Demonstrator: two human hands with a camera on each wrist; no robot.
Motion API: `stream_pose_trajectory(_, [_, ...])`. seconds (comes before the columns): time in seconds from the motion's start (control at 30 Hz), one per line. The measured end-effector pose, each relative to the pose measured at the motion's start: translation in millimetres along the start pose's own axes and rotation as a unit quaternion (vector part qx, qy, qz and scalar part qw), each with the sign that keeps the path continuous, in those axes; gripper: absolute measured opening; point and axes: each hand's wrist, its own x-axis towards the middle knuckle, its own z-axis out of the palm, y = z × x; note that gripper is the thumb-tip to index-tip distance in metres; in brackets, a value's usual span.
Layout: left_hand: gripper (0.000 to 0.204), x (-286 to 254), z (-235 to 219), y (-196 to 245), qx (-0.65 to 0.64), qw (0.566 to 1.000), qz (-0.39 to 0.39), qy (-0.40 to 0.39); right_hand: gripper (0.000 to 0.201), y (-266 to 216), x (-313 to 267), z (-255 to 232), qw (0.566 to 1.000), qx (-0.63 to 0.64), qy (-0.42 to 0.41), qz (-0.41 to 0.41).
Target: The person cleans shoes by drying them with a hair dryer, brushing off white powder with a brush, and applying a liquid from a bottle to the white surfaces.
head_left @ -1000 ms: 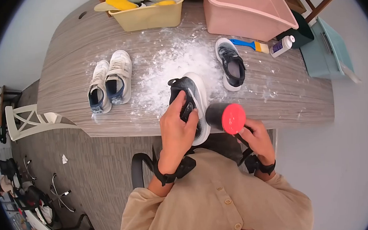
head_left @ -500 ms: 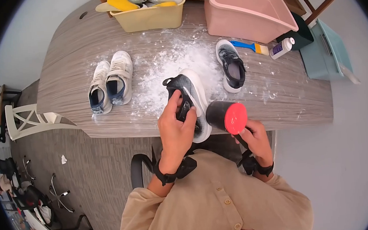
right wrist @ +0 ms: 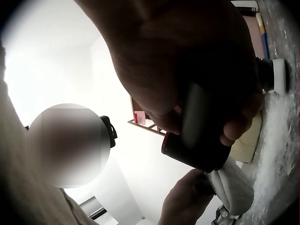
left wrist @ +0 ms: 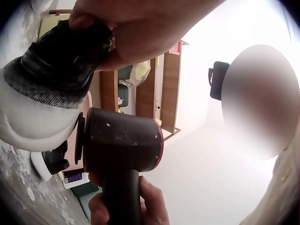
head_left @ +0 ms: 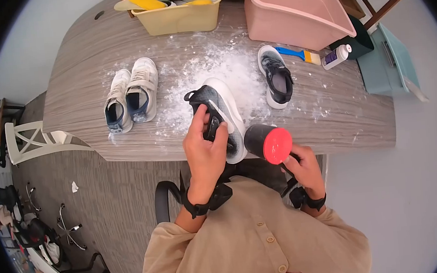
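My left hand [head_left: 204, 150] grips a black shoe [head_left: 230, 115] with a white sole by its opening, tilted on its side above the table's near edge. My right hand [head_left: 306, 169] is wrapped round the handle of a black hair dryer [head_left: 259, 139] with a red back end. In the left wrist view the dryer [left wrist: 123, 140] has its nozzle close beside the shoe's white sole [left wrist: 35, 124]; whether they touch I cannot tell. The matching black shoe [head_left: 277, 79] stands on the table to the right, beyond the dryer.
White powder [head_left: 223, 66] covers the middle of the table [head_left: 342, 120]. Two beige shoes [head_left: 142, 91] stand at left. Behind are a yellow bin [head_left: 180, 20] holding shoes and a pink bin [head_left: 297, 23]; a blue-handled brush [head_left: 291, 52], a white bottle [head_left: 336, 57] and a teal bin [head_left: 387, 70] lie right.
The held shoe and my left hand have moved slightly left and away from my body. The dryer has stayed almost in place, with a small shift and tilt.
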Motion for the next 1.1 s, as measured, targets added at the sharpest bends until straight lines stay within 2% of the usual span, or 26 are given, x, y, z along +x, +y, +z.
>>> stream_pose_trajectory(0.13, [0.050, -2.5, 4.7, 2.4, -0.012, 0.999, -0.009, -0.035, 0.022, -4.2, 7.7, 3.7, 0.998, 0.065, 0.028, 0.000])
stream_pose_trajectory(0.23, [0.050, -1.9, 2.6, -0.2, -0.019, 0.999, -0.002, -0.036, 0.022, -4.2, 7.1, 4.8, 0.998, 0.045, 0.028, -0.021])
stream_pose_trajectory(0.43, [0.049, -1.6, 0.7, -0.9, -0.016, 1.000, 0.002, -0.013, 0.022, -3.2, -0.2, 2.0, 1.000, 0.004, 0.010, -0.006])
stream_pose_trajectory(0.53, [0.049, -4.9, 6.7, -0.6, -0.027, 0.999, -0.002, -0.021, 0.022, -6.7, 7.9, 5.3, 0.998, 0.061, 0.033, -0.001])
stream_pose_trajectory(0.73, [0.047, -0.5, 0.0, -2.2, 0.012, 1.000, 0.016, -0.005, 0.021, -0.2, 0.2, 1.9, 1.000, -0.013, -0.001, -0.018])
stream_pose_trajectory(0.83, [0.047, -0.4, 0.3, -6.0, 0.063, 0.997, 0.041, -0.016, 0.021, 3.4, -0.7, 3.4, 1.000, 0.014, 0.009, 0.015])
stream_pose_trajectory(0.93, [0.049, 0.7, -2.4, 1.1, 0.113, 0.991, 0.062, -0.047, 0.025, 11.8, -0.2, -0.3, 0.991, 0.126, 0.006, 0.043])
stream_pose_trajectory(1.1, [0.053, 0.1, -9.0, 24.1, 0.185, 0.974, 0.081, -0.099, 0.035, 21.0, -0.9, -3.8, 0.970, 0.241, 0.000, 0.039])
